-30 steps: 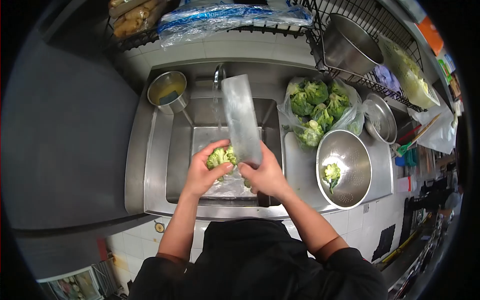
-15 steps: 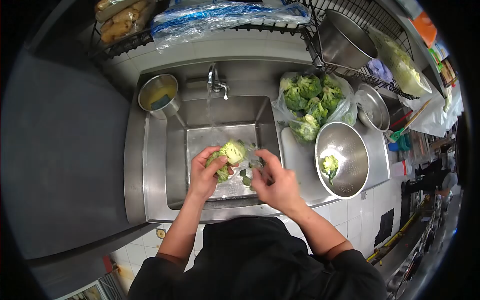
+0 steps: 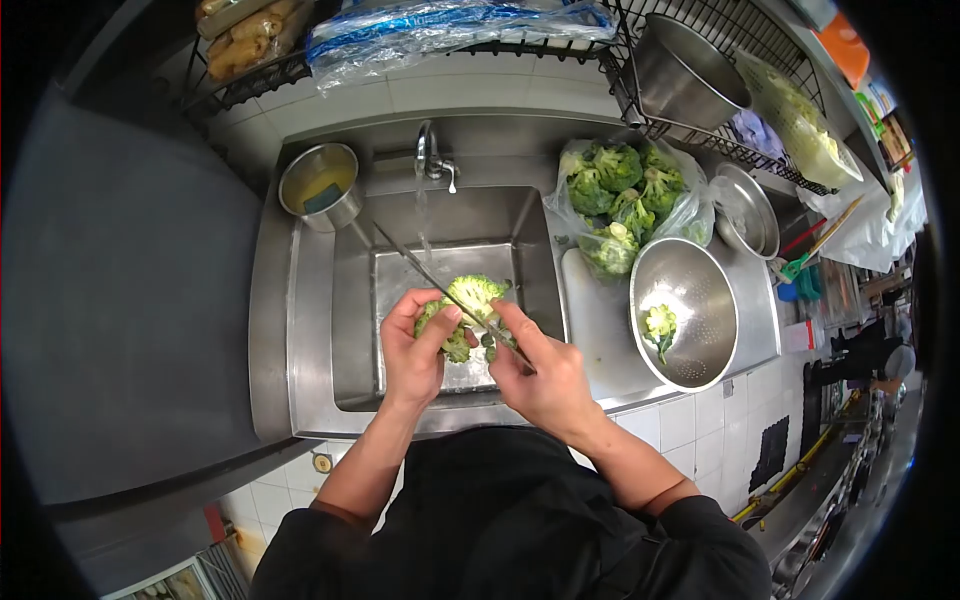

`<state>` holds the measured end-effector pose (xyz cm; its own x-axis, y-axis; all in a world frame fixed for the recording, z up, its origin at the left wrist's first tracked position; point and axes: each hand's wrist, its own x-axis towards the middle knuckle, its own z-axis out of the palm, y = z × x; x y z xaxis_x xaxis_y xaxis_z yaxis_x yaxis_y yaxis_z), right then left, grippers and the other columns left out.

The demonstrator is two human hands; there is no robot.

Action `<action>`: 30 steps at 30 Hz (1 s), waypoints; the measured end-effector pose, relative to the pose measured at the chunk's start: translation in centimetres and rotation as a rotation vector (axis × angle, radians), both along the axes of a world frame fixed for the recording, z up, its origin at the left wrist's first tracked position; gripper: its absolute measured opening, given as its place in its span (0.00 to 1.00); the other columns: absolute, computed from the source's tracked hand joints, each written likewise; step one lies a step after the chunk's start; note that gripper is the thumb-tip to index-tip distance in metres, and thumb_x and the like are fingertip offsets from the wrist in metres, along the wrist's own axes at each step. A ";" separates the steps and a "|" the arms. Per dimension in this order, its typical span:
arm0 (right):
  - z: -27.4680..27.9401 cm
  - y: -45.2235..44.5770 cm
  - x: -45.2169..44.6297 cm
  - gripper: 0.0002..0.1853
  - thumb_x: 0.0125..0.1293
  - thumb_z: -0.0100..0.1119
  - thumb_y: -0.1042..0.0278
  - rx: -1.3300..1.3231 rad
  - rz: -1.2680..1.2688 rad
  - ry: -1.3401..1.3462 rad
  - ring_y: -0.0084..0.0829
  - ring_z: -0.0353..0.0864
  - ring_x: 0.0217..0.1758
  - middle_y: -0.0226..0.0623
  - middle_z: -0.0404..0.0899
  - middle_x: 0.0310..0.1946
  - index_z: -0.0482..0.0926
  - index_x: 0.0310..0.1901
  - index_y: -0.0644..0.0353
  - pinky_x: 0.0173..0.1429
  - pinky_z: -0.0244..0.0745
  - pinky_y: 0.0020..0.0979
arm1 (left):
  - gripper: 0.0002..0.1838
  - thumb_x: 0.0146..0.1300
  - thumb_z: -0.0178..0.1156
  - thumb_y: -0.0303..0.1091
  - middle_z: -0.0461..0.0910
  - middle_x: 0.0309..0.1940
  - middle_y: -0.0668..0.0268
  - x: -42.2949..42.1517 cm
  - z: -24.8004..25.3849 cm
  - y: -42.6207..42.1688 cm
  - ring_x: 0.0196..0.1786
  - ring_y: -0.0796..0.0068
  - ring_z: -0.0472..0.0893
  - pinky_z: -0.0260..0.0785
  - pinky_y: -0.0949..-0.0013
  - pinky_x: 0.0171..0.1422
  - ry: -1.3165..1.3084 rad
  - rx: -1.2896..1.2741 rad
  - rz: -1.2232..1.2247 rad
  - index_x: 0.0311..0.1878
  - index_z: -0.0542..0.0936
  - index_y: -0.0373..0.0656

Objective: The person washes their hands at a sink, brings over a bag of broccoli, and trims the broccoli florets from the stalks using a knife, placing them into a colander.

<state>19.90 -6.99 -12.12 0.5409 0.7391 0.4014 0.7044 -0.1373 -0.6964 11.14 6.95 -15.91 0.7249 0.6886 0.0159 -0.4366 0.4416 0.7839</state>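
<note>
No readable text, blue print on clear plastic packaging (image 3: 455, 32) along the wire shelf (image 3: 622, 88) too creased to make out, colourful packages (image 3: 880, 104) at far right too small and blurred to read.

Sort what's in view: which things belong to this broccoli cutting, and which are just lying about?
Likely in the job:
broccoli in the left hand
cleaver in the right hand
colander with one floret
bagged broccoli
sink

Seemingly just lying about:
upper-right steel pot
plastic packaging
steel bowl

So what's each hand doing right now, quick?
Left hand: closed around some broccoli.
Right hand: closed, holding a knife.
</note>
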 end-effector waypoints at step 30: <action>-5.0 1.0 4.3 0.22 0.61 0.57 0.73 -0.225 -0.126 0.375 0.58 0.85 0.37 0.59 0.83 0.30 0.70 0.58 0.64 0.46 0.78 0.48 | 0.12 0.72 0.54 0.35 0.81 0.40 0.65 -0.6 -8.0 7.5 0.45 0.67 0.83 0.76 0.65 0.43 0.428 -0.194 -0.278 0.50 0.77 0.36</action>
<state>24.23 -6.02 -17.16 0.7094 0.7048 -0.0025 0.3770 -0.3824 -0.8436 10.52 14.47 -23.95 0.7939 0.4311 -0.4289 0.0575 0.6488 0.7587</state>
